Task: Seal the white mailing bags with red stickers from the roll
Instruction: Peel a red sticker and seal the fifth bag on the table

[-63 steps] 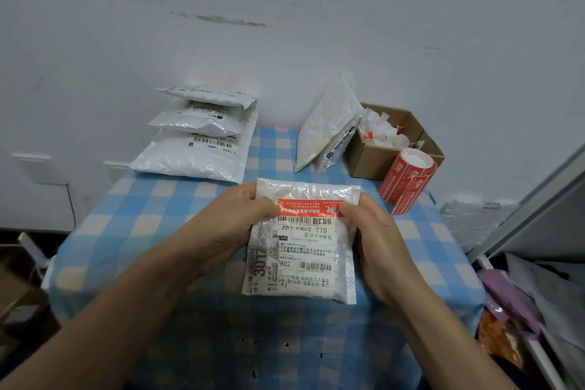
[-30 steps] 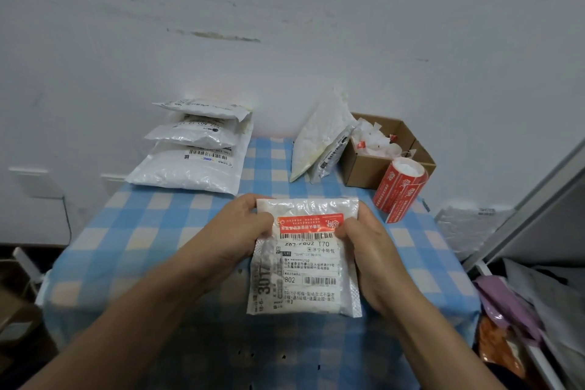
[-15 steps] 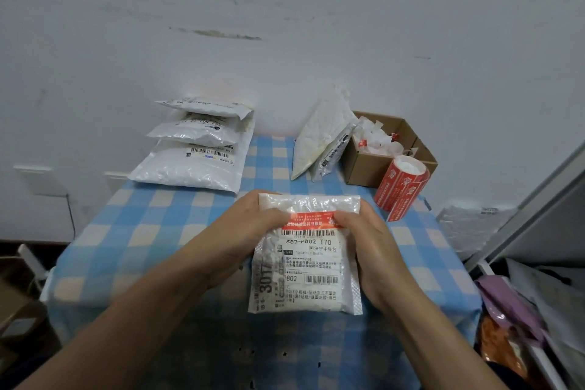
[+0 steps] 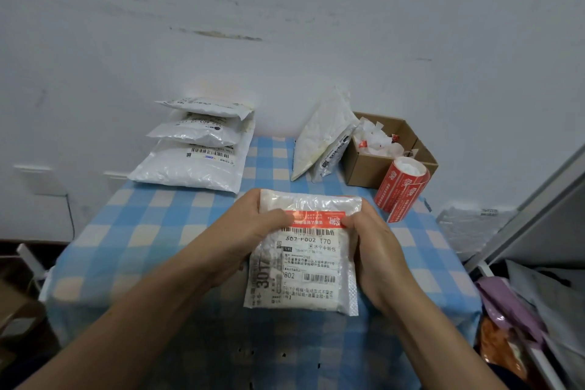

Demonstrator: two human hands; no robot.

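Nearest the camera, both hands hold a white mailing bag [image 4: 304, 266] by its top corners, raised a little above the blue checked table [image 4: 126, 231]. The left hand [image 4: 250, 225] curls round the upper left edge, its thumb lying on the left end of the red sticker [image 4: 316, 218]. The right hand [image 4: 370, 244] curls round the upper right edge, thumb at the sticker's right end. The sticker runs across the bag near the top, just above the barcode of the printed label.

The step in hand looks to be pressing the sticker flat. To do it well, the fingers behind the bag should brace it while the thumbs rub from the middle out to the ends, so no air or crease is trapped. The strip should bridge the flap's edge and stay clear of the barcode. The soft filling gives under pressure, so laying the bag on the table may help.

Further back on the right stands the roll [image 4: 402, 187] of red stickers, touching a cardboard box [image 4: 364, 168] with scraps of backing paper in it. Two bags [image 4: 319, 142] lean against the box. A stack of bags [image 4: 193, 152] lies at the far left, against the wall [image 4: 285, 41]
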